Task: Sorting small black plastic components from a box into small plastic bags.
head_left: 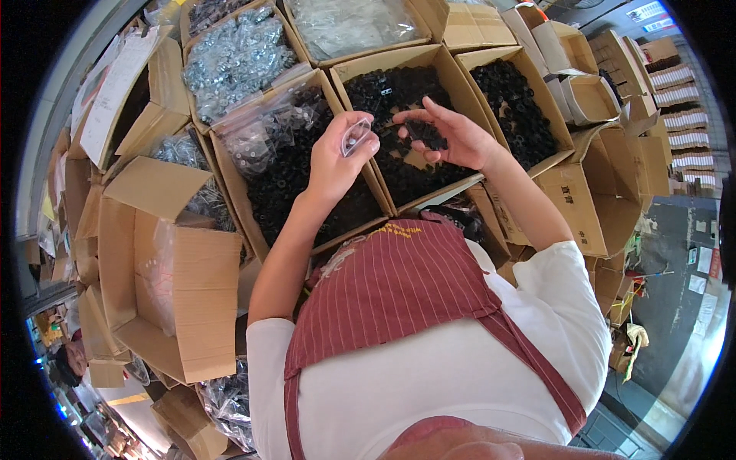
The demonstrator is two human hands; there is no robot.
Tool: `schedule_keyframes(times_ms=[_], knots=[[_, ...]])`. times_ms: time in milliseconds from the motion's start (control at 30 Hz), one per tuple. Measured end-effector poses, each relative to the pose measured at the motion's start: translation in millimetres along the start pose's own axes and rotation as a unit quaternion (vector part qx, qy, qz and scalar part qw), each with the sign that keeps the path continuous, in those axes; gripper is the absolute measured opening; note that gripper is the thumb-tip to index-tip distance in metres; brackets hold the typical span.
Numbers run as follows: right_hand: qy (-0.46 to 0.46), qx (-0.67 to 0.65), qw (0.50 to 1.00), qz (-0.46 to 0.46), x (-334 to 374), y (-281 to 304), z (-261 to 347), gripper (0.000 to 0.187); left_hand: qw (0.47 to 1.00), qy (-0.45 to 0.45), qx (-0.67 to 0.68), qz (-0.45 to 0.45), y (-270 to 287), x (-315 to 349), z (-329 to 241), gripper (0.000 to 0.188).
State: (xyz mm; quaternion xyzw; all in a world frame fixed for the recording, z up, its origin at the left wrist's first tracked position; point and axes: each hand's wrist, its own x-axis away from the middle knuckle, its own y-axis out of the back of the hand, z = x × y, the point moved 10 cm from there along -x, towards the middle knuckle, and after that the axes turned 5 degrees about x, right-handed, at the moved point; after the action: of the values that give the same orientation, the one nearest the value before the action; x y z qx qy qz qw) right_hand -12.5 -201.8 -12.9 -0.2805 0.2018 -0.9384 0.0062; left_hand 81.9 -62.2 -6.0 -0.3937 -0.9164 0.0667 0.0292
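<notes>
- My left hand (335,157) holds a small clear plastic bag (356,136) up over the boxes, its fingers (366,146) pinching the bag near its open top; my arm comes up from the lower edge past my red striped apron (399,287).
- My right hand (452,134) is cupped palm-up just beside it, fingers spread and half curled around a small heap of black plastic parts (426,135) resting in the palm.
- Both hands hover above the open brown cardboard box (460,84) full of the same black parts, directly in front of my chest.
- I judge the bag to be very light, limp and slippery; it is best held by the rim so that the mouth stays open.
- The black parts look small, hard and light, and likely to roll off the palm if it tilts; a cupped hold suits them better than a pinch.
- No desk top shows: the open boxes stand packed edge to edge, one to the left holding shiny silver metal hardware in clear bags (234,54), another to the right holding more black parts (515,107).
- Around them, empty cardboard boxes (180,295) crowd a cluttered storeroom, with a dark floor (675,299) at the right.
</notes>
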Motion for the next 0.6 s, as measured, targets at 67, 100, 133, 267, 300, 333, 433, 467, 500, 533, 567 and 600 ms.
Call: schedule_keyframes(times_ms=[67, 100, 133, 267, 300, 333, 433, 467, 500, 533, 567, 600], knots=[[0.03, -0.016, 0.999, 0.023, 8.7, -18.7, 15.5, 0.055, 1.0, 0.002, 0.01, 0.025, -8.9, 2.4, -10.8, 0.039], [0.041, -0.023, 0.999, 0.018, 14.4, -27.7, 23.3, 0.05, 1.0, 0.002, 0.01, 0.024, -9.4, 3.6, -11.9, 0.039], [0.04, -0.022, 0.999, 0.019, 16.9, -34.0, 25.8, 0.05, 0.999, -0.021, 0.004, 0.03, -11.2, 4.8, -17.2, 0.041], [0.06, 0.009, 0.996, 0.058, 23.5, -52.9, 37.0, 0.043, 0.994, -0.012, 0.078, 0.072, -22.0, 8.3, -19.1, 0.042], [0.055, 0.015, 0.996, 0.072, 24.8, -57.5, 37.4, 0.043, 0.994, -0.012, 0.079, 0.071, -22.2, 8.2, -18.9, 0.042], [0.054, 0.016, 0.996, 0.072, 25.6, -60.5, 38.4, 0.043, 0.992, -0.006, 0.088, 0.086, -25.4, 8.2, -17.7, 0.042], [0.089, 0.069, 0.992, 0.058, 26.8, -72.2, 47.3, 0.043, 0.991, -0.007, 0.097, 0.097, -29.4, 10.6, -17.6, 0.041], [0.088, 0.07, 0.992, 0.06, 24.9, -74.2, 46.5, 0.043, 0.991, -0.013, 0.095, 0.095, -29.7, 11.5, -18.8, 0.041], [0.103, 0.073, 0.99, 0.063, 23.5, -75.5, 48.1, 0.042, 0.992, -0.003, 0.084, 0.095, -30.2, 11.7, -18.8, 0.041], [0.118, 0.076, 0.988, 0.066, 22.6, -77.1, 50.5, 0.042, 0.992, -0.004, 0.085, 0.093, -28.4, 11.6, -16.7, 0.041], [0.117, 0.078, 0.988, 0.067, 21.6, -78.7, 50.5, 0.042, 0.992, -0.003, 0.069, 0.103, -28.4, 11.5, -12.4, 0.041], [0.127, 0.108, 0.985, 0.05, 20.9, -77.2, 52.5, 0.041, 0.992, -0.002, 0.054, 0.113, -29.8, 11.4, -11.7, 0.04]])
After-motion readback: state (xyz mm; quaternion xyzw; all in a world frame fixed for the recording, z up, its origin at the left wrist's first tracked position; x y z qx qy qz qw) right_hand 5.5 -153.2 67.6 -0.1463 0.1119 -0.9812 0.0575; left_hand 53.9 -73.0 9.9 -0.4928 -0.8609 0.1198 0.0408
